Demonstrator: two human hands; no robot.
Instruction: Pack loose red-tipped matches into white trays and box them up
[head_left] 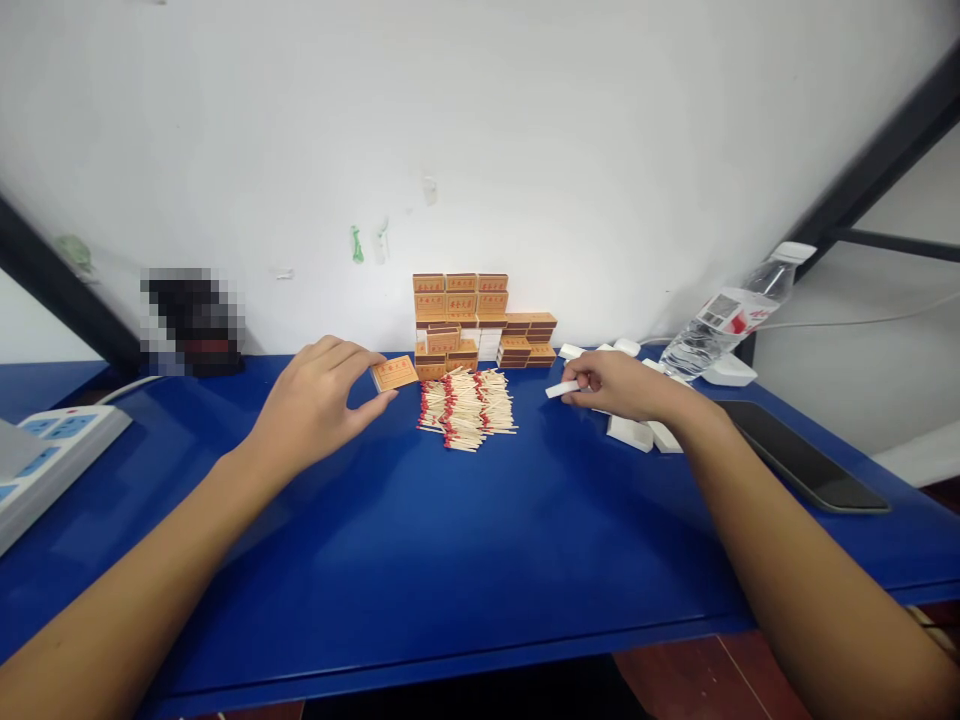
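Left hand: palm down, fingers arched, gripping flat yellow-orange cardboard matchbox | right hand: forearm slanting inward, fingers curled, pinching small white rectangular piece

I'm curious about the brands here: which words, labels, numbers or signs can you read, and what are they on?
None can be read with certainty.
Matchbox by the left hand: red characters, too small to read.
Stacked matchboxes: red characters, too small to read.
Bottle: label with red print, too blurred to read.
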